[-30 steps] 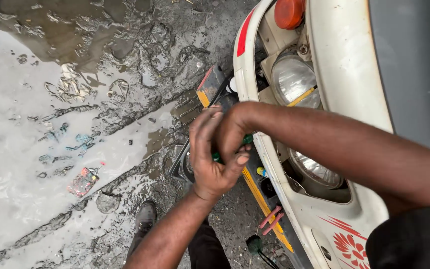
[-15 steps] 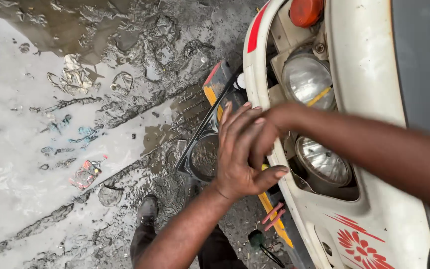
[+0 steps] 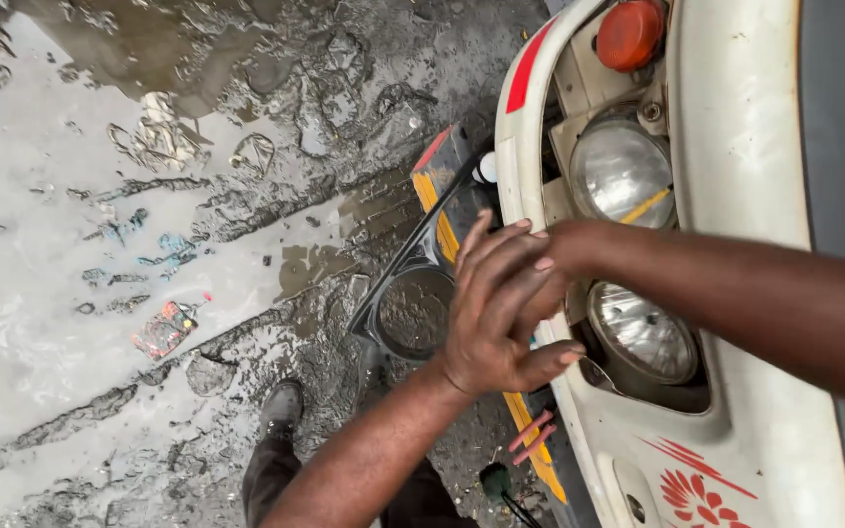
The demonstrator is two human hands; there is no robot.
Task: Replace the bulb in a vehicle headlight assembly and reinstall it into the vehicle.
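Left hand [image 3: 501,313] lies flat, fingers spread, grip clamped on nothing, over the right hand [image 3: 555,256]; whether that grip is closed I cannot tell. At three o'clock, the lower headlamp [image 3: 644,332]: glass, probably fragile and slick; hold its rim. Black bezel [image 3: 413,284] hangs at nine o'clock.

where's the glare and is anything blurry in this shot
Head view: flat daylight, no hard shadows; sky glare whitens the wet muddy ground and glints on the upper headlamp and lower headlamp. The left hand, laid over the right hand, looks slightly soft; the black bezel stays sharp.
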